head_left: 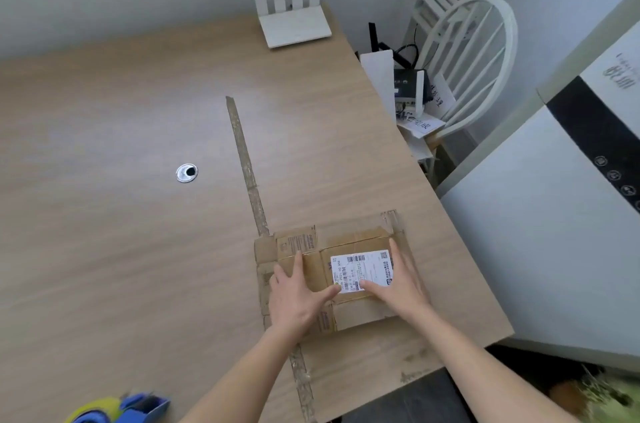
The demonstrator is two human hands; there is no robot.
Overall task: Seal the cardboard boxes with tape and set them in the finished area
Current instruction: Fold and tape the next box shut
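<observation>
A brown cardboard box [313,272] with a white shipping label [362,270] on top stands on the wooden table [138,145], near its right front edge and just right of a worn tape line [247,170]. My left hand [294,294] lies flat on the box's left part, fingers straight, thumb near the label. My right hand [394,284] presses flat on the right part, covering the label's edge. A blue and yellow tape dispenser [121,408], blurred, sits at the bottom left edge of view.
A white router [294,28] with several antennas stands at the table's far edge. A metal cable grommet [187,173] is set into the tabletop. A white chair [464,69] holding papers and devices stands right of the table, next to a white appliance [554,232].
</observation>
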